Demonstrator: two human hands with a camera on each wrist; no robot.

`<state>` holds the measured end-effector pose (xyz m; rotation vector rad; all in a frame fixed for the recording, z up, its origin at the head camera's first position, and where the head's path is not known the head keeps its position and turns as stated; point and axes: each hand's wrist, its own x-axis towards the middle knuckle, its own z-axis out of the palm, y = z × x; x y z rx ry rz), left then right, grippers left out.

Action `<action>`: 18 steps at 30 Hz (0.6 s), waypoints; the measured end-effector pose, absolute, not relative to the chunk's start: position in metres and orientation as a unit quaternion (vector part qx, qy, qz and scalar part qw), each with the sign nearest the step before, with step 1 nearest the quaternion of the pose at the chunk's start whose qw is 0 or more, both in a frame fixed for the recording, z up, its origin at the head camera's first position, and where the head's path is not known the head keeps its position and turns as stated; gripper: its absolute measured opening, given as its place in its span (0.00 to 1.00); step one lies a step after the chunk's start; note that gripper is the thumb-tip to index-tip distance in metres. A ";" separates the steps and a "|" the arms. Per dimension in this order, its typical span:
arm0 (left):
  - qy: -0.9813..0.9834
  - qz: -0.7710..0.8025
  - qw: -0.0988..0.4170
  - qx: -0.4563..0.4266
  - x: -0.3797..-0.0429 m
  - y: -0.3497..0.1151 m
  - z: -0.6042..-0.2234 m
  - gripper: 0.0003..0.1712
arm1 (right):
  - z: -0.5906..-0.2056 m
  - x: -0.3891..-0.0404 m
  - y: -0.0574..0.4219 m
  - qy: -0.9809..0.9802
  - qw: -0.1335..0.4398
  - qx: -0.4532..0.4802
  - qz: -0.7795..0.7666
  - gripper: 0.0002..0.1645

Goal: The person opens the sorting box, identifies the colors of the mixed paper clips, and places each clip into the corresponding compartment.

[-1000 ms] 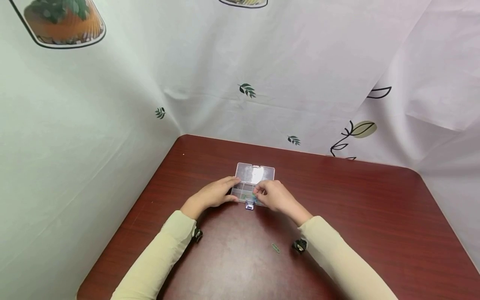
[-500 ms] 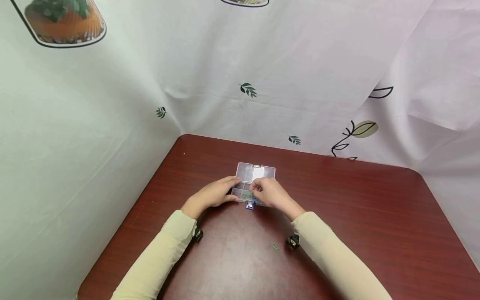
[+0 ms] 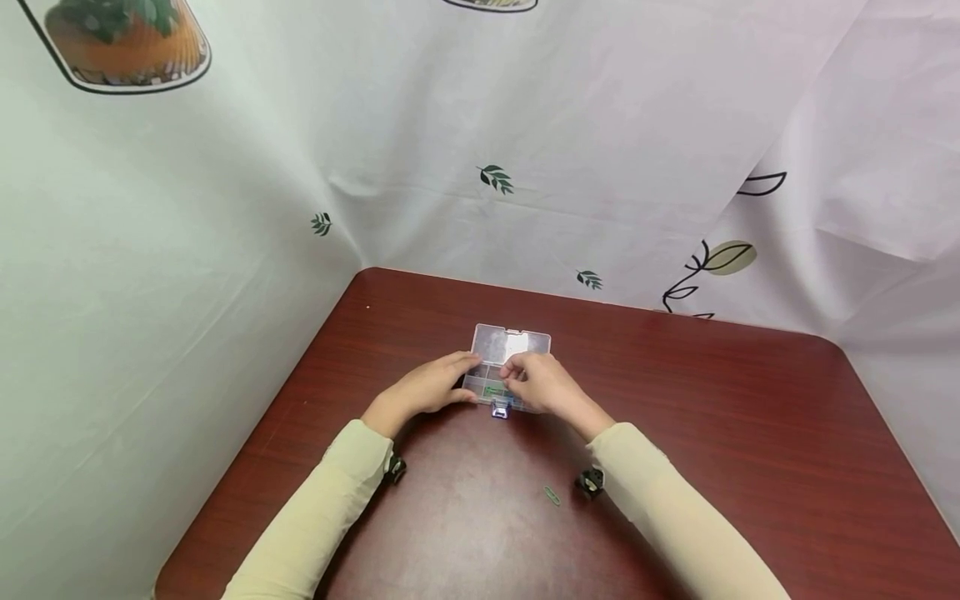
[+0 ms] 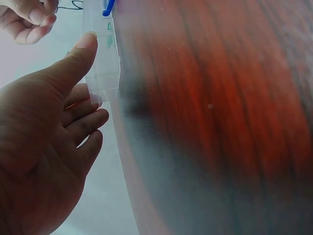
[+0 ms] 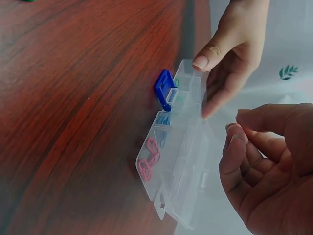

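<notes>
A clear compartment box lies on the table, its lid raised at the back and a blue latch at the front. My left hand grips the box's left end, thumb in front and fingers behind. Over the right part of the box hovers my right hand, fingers loosely bent; nothing shows between the fingertips in the right wrist view. Green paper clips lie in a front compartment. Beside them are blue paper clips, then pink paper clips in the end compartment.
A loose green paper clip lies on the dark red table, near the right wrist camera. White printed cloth hangs behind the table and along its left side.
The right hand has shifted left over the box, and its thumb and finger have parted. Green clips now show more plainly in the front compartment. My left hand stays where it was.
</notes>
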<state>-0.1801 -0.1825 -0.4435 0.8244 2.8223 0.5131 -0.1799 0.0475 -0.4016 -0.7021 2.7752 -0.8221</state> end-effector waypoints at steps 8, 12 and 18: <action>0.942 0.170 0.077 0.278 -0.180 -0.183 -0.442 0.40 | -0.398 -0.170 0.058 0.926 0.070 -0.255 -0.269 0.02; 0.943 0.172 0.081 0.272 -0.180 -0.182 -0.442 0.41 | -0.396 -0.164 0.064 0.924 0.064 -0.257 -0.275 0.02; 0.944 0.167 0.082 0.271 -0.180 -0.182 -0.443 0.41 | -0.394 -0.153 0.076 0.923 0.048 -0.265 -0.276 0.02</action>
